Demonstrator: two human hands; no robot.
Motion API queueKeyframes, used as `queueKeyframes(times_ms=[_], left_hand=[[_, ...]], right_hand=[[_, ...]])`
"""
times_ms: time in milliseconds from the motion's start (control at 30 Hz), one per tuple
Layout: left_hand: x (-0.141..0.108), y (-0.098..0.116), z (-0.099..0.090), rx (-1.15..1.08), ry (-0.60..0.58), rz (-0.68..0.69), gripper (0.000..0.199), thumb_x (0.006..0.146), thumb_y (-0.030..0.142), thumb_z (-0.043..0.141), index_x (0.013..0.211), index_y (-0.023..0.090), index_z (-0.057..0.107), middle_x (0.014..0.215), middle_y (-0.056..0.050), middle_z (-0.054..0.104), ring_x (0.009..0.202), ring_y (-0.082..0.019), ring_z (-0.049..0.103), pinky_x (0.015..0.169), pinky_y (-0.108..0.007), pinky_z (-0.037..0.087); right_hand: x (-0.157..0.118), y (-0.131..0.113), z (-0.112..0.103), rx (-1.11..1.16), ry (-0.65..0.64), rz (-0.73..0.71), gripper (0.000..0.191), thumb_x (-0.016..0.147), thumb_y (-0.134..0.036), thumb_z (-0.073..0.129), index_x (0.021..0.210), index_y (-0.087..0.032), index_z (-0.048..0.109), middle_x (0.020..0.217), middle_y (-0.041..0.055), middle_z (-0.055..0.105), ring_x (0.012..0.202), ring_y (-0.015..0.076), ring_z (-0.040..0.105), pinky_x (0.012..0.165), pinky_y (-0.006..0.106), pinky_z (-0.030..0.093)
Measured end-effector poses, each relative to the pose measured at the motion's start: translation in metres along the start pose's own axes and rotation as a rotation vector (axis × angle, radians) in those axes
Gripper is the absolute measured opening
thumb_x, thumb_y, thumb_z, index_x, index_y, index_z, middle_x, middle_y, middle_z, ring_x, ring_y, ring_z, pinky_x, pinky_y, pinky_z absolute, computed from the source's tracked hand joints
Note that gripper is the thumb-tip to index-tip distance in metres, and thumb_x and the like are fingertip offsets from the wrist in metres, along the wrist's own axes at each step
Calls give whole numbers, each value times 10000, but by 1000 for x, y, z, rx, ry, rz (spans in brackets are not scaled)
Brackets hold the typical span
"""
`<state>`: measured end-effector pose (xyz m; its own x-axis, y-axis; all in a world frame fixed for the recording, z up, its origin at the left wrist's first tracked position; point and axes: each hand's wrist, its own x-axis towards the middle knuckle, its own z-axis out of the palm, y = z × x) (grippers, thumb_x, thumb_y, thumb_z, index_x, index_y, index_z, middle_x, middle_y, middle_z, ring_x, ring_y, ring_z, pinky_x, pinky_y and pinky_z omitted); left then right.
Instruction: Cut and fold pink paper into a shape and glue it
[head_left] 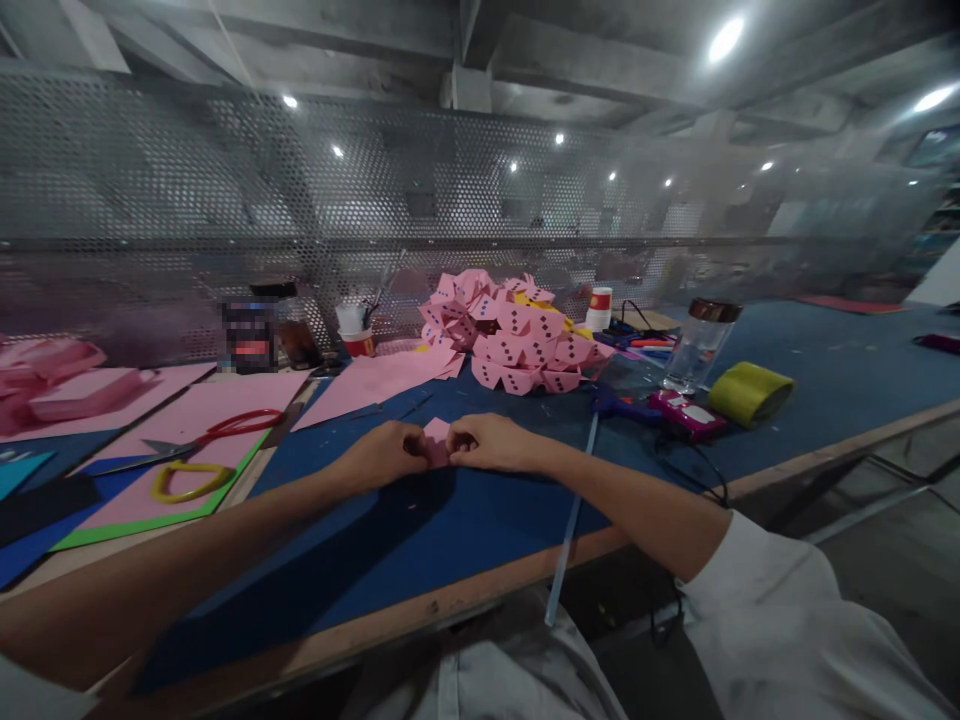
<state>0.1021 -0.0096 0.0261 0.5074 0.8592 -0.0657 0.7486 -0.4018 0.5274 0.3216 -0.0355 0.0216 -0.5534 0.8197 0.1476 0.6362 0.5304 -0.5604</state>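
Note:
A small piece of pink paper (438, 440) is pinched between both hands, low over the blue tabletop (360, 560). My left hand (386, 455) grips its left side, fingers closed. On the right side, my right hand (487, 442) holds it with curled fingers. The fingers cover much of the piece, so its full shape is hidden. Just beyond the hands sits a heap of folded pink paper shapes with dark diamond marks (525, 335). Flat pink sheets (375, 380) lie to the left of that heap.
Scissors with red and yellow handles (195, 445) rest on coloured sheets at left. On the right are a blue glue gun (626, 405) with a glue stick (574, 530) past the table edge, a clear bottle (697, 350) and a yellow tape roll (750, 393). Perforated metal (375, 190) stands behind.

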Motion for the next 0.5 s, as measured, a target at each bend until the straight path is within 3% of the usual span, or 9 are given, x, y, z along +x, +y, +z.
queueKeyframes(times_ms=[500], left_hand=[[-19,-8,-14,-25,7,-31,253,675,421,621,737,187,692,705,-14,711,695,-207,634,594,-267,394]], right_hand=[[0,2,0,11,4,-8,123,817,-194,676,930,-167,715,875,23,693,784,143,602,661,227,368]])
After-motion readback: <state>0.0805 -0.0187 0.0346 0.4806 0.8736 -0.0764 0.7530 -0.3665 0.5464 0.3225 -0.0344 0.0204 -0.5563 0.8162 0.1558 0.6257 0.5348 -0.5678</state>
